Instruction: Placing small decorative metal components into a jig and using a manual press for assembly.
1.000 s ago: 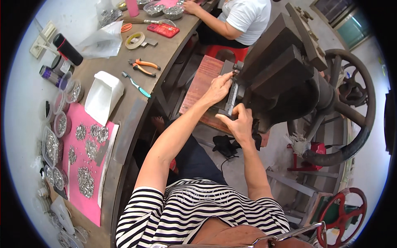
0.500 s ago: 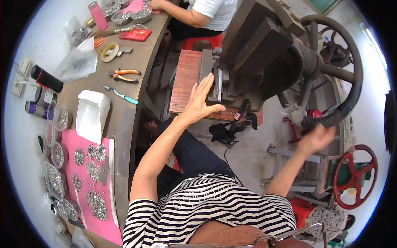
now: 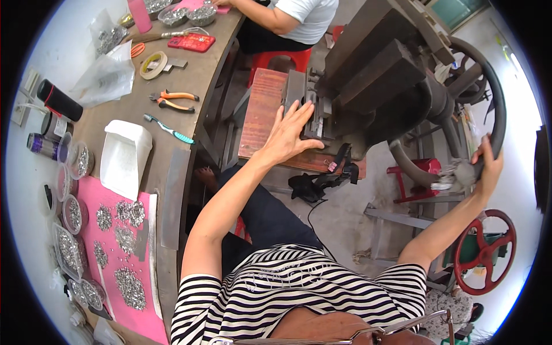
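My left hand (image 3: 290, 135) lies flat with fingers spread, its fingertips on the metal die block (image 3: 313, 112) at the front of a dark press machine (image 3: 379, 80). It holds nothing. My right hand (image 3: 486, 167) is stretched far right and grips the rim of the machine's large dark flywheel (image 3: 497, 103), with a rag (image 3: 451, 175) under the palm. A reddish wooden board (image 3: 261, 112) lies beside the machine under my left wrist.
A workbench (image 3: 172, 98) on the left carries pliers (image 3: 172, 100), a toothbrush (image 3: 169, 129), a tape roll (image 3: 153, 64), a white tray (image 3: 123, 155) and a pink mat (image 3: 123, 253) with piles of small metal parts. Another person (image 3: 287, 17) sits at the far end. A red handwheel (image 3: 483, 250) stands lower right.
My right hand left the press front, swung out to the right and took hold of the flywheel rim. My left hand opened and stayed flat at the die.
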`<state>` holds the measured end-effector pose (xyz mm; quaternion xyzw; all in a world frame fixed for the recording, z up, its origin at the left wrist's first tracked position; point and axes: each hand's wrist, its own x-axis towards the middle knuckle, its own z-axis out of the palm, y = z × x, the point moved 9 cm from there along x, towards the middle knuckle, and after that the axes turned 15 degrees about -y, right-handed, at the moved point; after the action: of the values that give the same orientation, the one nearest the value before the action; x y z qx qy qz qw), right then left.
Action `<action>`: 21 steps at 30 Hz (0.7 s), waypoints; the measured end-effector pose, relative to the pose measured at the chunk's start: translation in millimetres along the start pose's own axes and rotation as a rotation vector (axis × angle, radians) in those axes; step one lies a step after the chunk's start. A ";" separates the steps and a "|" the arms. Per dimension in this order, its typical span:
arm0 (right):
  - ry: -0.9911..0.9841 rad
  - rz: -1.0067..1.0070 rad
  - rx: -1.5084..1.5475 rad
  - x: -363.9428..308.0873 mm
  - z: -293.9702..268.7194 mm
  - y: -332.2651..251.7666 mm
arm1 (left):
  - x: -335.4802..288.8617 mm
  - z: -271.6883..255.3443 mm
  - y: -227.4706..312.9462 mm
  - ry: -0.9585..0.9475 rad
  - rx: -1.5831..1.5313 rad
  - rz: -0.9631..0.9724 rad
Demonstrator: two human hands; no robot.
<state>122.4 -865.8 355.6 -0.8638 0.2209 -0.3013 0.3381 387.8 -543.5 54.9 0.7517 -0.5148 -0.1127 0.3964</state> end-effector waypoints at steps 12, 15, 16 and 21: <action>-0.257 0.103 0.006 93.5 -15.7 -17.3 | 20.4 3.7 -8.5 0.001 0.001 -0.017; -0.084 -0.026 0.111 32.1 -16.9 -2.7 | 21.2 0.1 -8.1 0.000 -0.002 -0.018; 0.066 -0.071 0.109 -5.6 -9.3 10.7 | 20.1 0.0 -7.2 -0.003 -0.001 -0.019; 0.275 -0.118 0.096 -72.5 37.7 43.8 | 20.7 7.3 -10.4 -0.003 0.004 -0.036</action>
<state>87.5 -835.8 275.1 -0.8087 0.1995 -0.4463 0.3271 399.9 -563.3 47.6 0.7615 -0.5020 -0.1198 0.3921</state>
